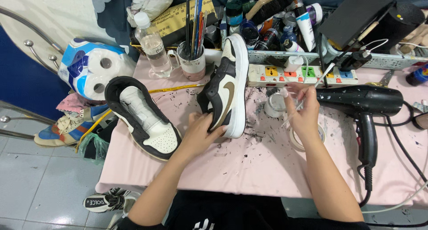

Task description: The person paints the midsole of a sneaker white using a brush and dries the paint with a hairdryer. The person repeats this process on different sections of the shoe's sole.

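My left hand (199, 133) grips a dark brown and white sneaker (226, 85) with a tan side mark, held on its side, sole facing right, toe toward me. My right hand (303, 114) holds a thin white paintbrush (312, 89) between the fingers, just right of the shoe's sole and over a small white jar (273, 106). A roll of tape (295, 140) lies partly under that hand. The matching second sneaker (145, 118) lies on the pink, paint-spattered table cover (249, 163) to the left.
A black hair dryer (363, 103) lies at right, its cord trailing off the edge. A white power strip (303, 74), a mug of brushes (192, 65), a water bottle (151, 45), toilet rolls (91, 67) and paint bottles crowd the back. More shoes sit on the floor at left.
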